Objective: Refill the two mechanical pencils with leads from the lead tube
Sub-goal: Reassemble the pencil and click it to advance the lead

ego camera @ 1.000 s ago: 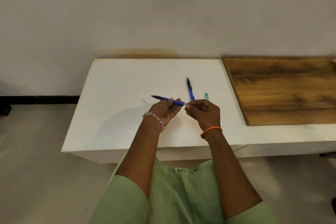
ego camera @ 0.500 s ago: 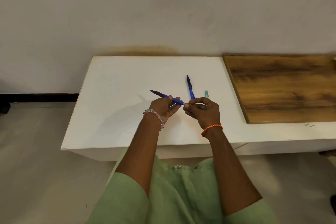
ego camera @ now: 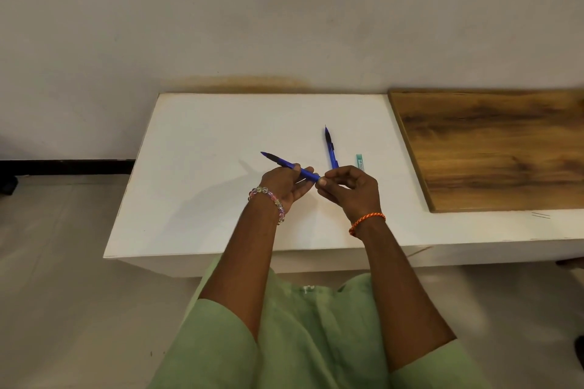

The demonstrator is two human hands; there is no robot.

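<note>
While left hand [ego camera: 284,185] grips blue mechanical pencil [ego camera: 289,165] mid-barrel, fingers curled round it, tip points left and away, raised over middle of white bench [ego camera: 196,167]. Right hand [ego camera: 350,189] pinches pencil's rear end between thumb and fingertips, other fingers curled. Second blue pencil [ego camera: 330,148] lies flat on bench beyond right hand, tip toward wall edge. Green lead tube [ego camera: 359,162] just beside it, toward wooden board [ego camera: 493,148] at bench's right end.

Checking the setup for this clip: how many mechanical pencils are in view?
2. One blue mechanical pencil is held in the left hand; the other blue mechanical pencil lies on the white table.
</note>
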